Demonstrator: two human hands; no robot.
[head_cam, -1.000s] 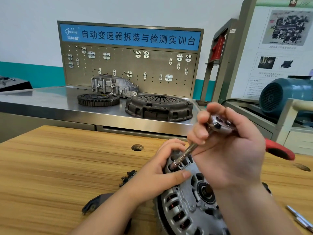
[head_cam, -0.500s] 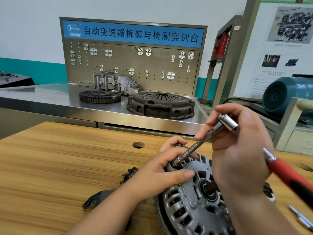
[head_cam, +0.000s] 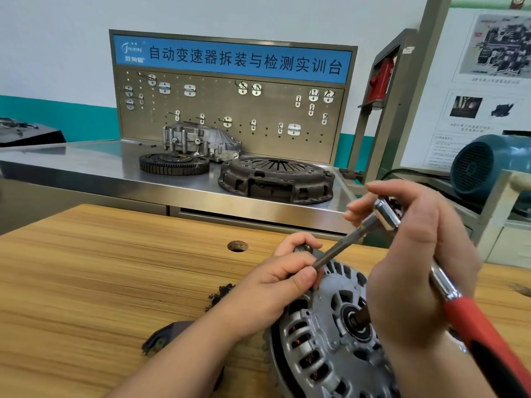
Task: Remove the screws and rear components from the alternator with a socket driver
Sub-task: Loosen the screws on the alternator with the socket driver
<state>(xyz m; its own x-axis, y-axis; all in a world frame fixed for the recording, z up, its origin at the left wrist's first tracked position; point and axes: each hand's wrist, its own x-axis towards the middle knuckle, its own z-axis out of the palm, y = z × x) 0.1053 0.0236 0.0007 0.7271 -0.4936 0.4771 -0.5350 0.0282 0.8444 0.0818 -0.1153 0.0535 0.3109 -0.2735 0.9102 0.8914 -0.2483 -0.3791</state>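
Left hand [head_cam: 275,285]: closed on the far rim of the alternator [head_cam: 330,334], thumb pinching the lower end of the extension bar [head_cam: 339,247].
Right hand [head_cam: 413,271]: wrapped around the ratchet [head_cam: 386,214] at its head; red handle [head_cam: 488,343] runs down toward the lower right.
Alternator: tilted on the wooden table [head_cam: 115,277], vented housing and central shaft facing up.
Debris [head_cam: 219,294]: dark scraps just left of the alternator.
Black part [head_cam: 166,337]: on the table beneath the left forearm.
Steel bench [head_cam: 86,168] beyond: ring gear [head_cam: 174,163], clutch cover [head_cam: 277,179], pegboard [head_cam: 230,110].
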